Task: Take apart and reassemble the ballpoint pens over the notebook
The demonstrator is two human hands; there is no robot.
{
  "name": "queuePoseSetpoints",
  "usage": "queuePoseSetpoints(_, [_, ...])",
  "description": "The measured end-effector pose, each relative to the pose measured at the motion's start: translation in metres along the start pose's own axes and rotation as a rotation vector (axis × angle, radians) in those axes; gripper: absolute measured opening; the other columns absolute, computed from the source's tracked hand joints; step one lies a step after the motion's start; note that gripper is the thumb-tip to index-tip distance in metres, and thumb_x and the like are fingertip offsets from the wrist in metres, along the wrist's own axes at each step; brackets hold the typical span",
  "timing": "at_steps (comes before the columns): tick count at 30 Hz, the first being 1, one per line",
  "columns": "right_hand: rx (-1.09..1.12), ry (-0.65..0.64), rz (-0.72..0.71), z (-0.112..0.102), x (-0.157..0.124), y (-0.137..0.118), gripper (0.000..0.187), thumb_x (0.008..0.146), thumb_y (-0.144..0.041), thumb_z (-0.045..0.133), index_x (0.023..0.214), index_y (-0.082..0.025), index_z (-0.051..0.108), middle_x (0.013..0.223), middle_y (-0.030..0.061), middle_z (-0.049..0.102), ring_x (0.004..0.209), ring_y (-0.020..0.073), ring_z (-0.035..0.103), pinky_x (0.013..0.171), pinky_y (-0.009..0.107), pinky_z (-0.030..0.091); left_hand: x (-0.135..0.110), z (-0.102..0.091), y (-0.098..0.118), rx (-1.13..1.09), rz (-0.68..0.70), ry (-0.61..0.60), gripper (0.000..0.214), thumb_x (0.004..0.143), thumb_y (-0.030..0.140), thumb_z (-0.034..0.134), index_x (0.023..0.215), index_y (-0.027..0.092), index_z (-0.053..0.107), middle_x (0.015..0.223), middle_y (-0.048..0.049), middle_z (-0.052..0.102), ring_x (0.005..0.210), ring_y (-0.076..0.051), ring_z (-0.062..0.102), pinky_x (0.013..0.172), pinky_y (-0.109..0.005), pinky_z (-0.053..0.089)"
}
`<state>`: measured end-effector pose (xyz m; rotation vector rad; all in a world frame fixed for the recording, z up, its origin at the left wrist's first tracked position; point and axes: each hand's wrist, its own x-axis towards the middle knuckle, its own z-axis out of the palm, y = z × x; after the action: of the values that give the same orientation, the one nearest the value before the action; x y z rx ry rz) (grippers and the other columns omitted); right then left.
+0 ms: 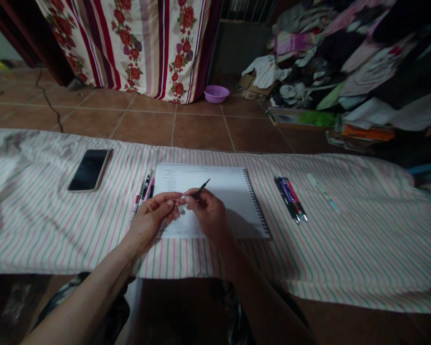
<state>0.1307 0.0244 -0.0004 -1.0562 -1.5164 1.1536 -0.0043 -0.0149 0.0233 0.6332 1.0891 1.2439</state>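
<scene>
Both hands meet over a spiral notebook (230,191) that lies open on the striped cloth. My right hand (208,213) is closed on a dark pen (202,187) whose tip points up and to the right. My left hand (153,218) pinches a small white piece (183,197) at the pen's lower end, fingers pressed together. A few pens (141,196) lie just left of the notebook, beside my left hand.
A black phone (89,169) lies face up at the left. Several pens (290,199) and a pale pen (323,192) lie right of the notebook. Beyond the cloth's far edge are tiled floor, a purple bowl (216,94), a floral curtain and a clothes pile (345,62).
</scene>
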Motion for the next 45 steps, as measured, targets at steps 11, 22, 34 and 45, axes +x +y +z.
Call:
queuePoseSetpoints(11, [0.254,0.075,0.159,0.003,0.005,0.003,0.019,0.067,-0.034,0.065,0.076,-0.018,0.061,0.065,0.0013,0.067,0.059,0.0131,0.063,0.052,0.024,0.053,0.006,-0.005,-0.007,0.303,0.162,0.089,0.025,0.066,0.025,0.068,0.085,0.016,0.053,0.083,-0.0062,0.066,0.057,-0.014,0.062,0.038,-0.018,0.035])
queuePoseSetpoints(22, [0.343,0.002,0.207,-0.002,0.003,-0.002,0.017,0.067,-0.030,0.065,0.081,-0.020,0.067,0.067,-0.0005,0.067,0.061,0.0111,0.061,0.060,0.025,0.051,0.003,-0.013,-0.008,0.895,0.583,0.169,0.015,0.075,0.019,0.056,0.083,0.022,0.067,0.090,-0.0072,0.060,0.088,-0.021,0.056,0.080,-0.031,0.042])
queuePoseSetpoints(34, [0.471,-0.048,0.323,-0.004,0.002,-0.006,0.014,0.069,-0.027,0.065,0.082,-0.021,0.067,0.071,-0.0008,0.067,0.065,0.0083,0.059,0.060,0.020,0.044,0.008,-0.017,-0.013,1.169,0.561,0.194,0.032,0.079,0.019,0.049,0.110,0.017,0.047,0.089,-0.0046,0.060,0.071,-0.015,0.058,0.066,-0.030,0.047])
queuePoseSetpoints(45, [0.365,-0.093,0.224,-0.003,0.002,-0.004,0.012,0.067,-0.025,0.063,0.079,-0.020,0.064,0.071,0.0003,0.069,0.067,0.0120,0.062,0.055,0.021,0.046,0.006,-0.012,-0.019,1.339,0.715,0.030,0.030,0.081,0.015,0.044,0.111,0.017,0.044,0.092,-0.0060,0.063,0.081,-0.017,0.060,0.071,-0.030,0.047])
